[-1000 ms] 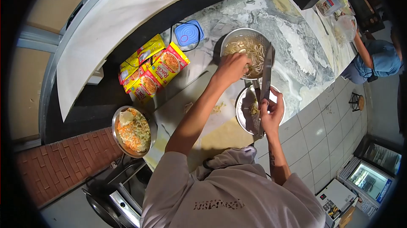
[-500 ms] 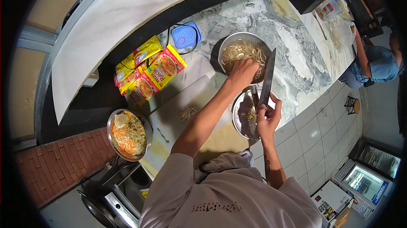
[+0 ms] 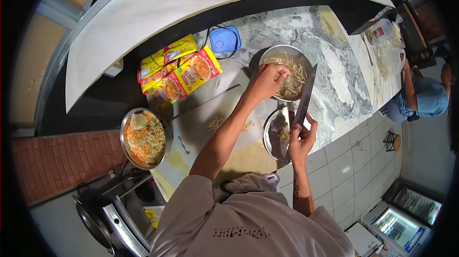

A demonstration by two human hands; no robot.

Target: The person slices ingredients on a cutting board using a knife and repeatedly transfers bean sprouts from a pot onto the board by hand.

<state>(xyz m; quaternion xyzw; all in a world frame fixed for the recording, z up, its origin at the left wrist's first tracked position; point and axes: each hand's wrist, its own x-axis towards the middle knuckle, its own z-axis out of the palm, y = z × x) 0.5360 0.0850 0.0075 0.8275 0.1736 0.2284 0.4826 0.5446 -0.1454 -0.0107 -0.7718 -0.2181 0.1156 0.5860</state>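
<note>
Over the rim of a metal pot (image 3: 299, 87) of water and bean sprouts, my left hand (image 3: 268, 81) is pinched on a small pale bit that looks like a bean sprout. My right hand (image 3: 302, 142) grips the handle of a large knife (image 3: 306, 95), its blade pointing up and away beside the pot's right edge. Below the pot, a metal bowl (image 3: 271, 148) with some scraps inside lies partly under the knife and the pot's handle. Small piles of sprout bits (image 3: 215, 123) rest on the pale board left of the bowl, near my left forearm.
Yellow and red seasoning packets (image 3: 184, 76) and a blue square lid (image 3: 225, 40) lie at the back left. A bowl of shredded vegetables (image 3: 146, 137) stands at the left edge. Far right, a person in blue (image 3: 425, 97) stands by a counter with plastic containers (image 3: 380, 32).
My left hand has lifted out of the sprouts and moved to the pot's left rim, fingers pinched. My right hand still holds the knife beside the pot. The camera view has shifted slightly.
</note>
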